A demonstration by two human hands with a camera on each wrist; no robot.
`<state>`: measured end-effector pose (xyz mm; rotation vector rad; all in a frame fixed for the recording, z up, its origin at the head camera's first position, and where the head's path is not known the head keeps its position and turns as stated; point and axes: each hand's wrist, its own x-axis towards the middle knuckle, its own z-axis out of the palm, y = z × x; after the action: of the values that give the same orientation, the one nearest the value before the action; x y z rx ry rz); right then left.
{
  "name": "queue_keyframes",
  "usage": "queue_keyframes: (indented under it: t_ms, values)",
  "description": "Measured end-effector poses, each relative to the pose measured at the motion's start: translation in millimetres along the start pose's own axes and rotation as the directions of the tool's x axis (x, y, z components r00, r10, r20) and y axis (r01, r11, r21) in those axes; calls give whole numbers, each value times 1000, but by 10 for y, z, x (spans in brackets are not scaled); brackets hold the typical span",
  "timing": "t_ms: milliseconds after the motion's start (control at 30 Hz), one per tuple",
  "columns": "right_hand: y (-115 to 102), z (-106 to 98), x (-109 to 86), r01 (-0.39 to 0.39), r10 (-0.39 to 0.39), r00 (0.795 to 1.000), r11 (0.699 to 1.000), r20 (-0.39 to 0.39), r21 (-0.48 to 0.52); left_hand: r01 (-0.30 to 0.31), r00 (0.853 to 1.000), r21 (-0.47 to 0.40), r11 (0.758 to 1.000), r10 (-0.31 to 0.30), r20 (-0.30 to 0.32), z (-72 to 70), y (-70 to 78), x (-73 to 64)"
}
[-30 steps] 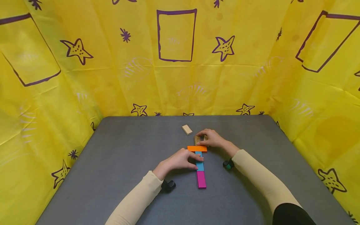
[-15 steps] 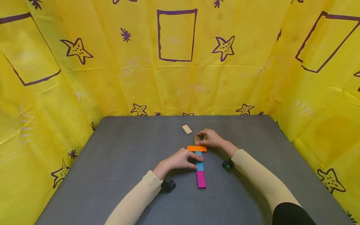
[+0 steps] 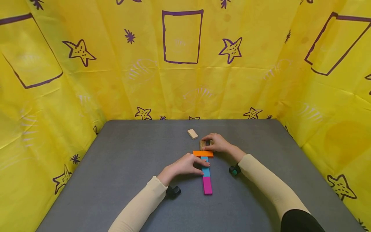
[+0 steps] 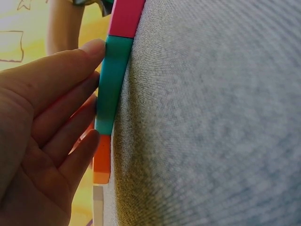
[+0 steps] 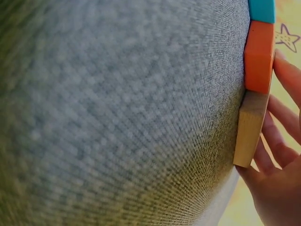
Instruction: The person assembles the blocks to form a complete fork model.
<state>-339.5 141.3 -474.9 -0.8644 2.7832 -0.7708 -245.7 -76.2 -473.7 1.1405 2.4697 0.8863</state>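
Note:
A line of flat blocks lies on the grey table in the head view. Magenta (image 3: 207, 186) is nearest, then a blue block (image 3: 206, 171), then an orange block (image 3: 201, 153) set crosswise. My left hand (image 3: 184, 164) rests its thumb and fairly straight fingertips on the blue block, as the left wrist view (image 4: 47, 108) also shows. My right hand (image 3: 218, 143) pinches a brown wooden block (image 3: 202, 145) beyond the orange one. In the right wrist view, one finger bends round the far end of this wooden block (image 5: 249, 134), which meets the orange block (image 5: 258, 56).
A pale wooden block (image 3: 192, 133) lies apart, farther back and left. Another wooden piece (image 3: 212, 141) shows partly behind my right hand. Yellow patterned cloth (image 3: 179, 87) stands round the grey table (image 3: 139, 145) at the back and sides.
Almost nothing differs. The brown wooden block at my right hand sits a trace farther left; both hands and the coloured blocks stay in place.

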Motion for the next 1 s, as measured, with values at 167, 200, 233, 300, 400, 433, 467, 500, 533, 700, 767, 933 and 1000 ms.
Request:
queue_keyframes:
  t_ms: [167,200,233,300,400,433,467,500,533,700,767,933,1000]
  values:
    - [5,-2,6,9,-9,1000,1000,-2,-12,1,1000,2,1000,-1,0,-7,6,-6]
    - [7,-2,6,10,-10,1000,1000,0,-14,3,1000,0,1000,-3,2,-7,6,-7]
    - [7,-2,6,11,-11,1000,1000,2,-15,4,1000,-2,1000,-4,2,-7,5,-8]
    - [7,-1,5,15,-15,1000,1000,6,-18,7,1000,-5,1000,-7,3,-5,4,-8]
    - [12,1,-1,28,-28,1000,999,5,-17,8,1000,-7,1000,-8,1,-1,-1,-6]
    - [14,1,-5,31,-31,1000,999,3,-17,8,1000,-6,1000,-8,-1,0,-1,-5]
    - [19,1,-9,36,-36,999,999,-2,-12,8,1000,-7,1000,-8,-1,1,1,-4]
    - [24,-1,-16,37,-37,999,999,-9,-1,7,1000,-8,1000,-7,-1,2,3,-3]
    - [29,-3,-25,34,-34,999,999,-18,13,4,1000,-8,1000,-4,-2,5,1,-1]
    - [19,-45,-101,-5,15,996,994,-89,111,2,1000,-14,1000,-2,2,15,2,5]
    - [2,-71,-146,-12,27,992,992,-120,127,8,1000,-13,1000,-8,3,16,0,5]
    - [-34,-109,-285,-35,53,985,994,-166,108,-11,1000,3,1000,11,-5,15,-21,3]
    - [-41,-107,-341,-48,62,984,995,-169,84,-30,999,11,999,30,-12,14,-31,5]
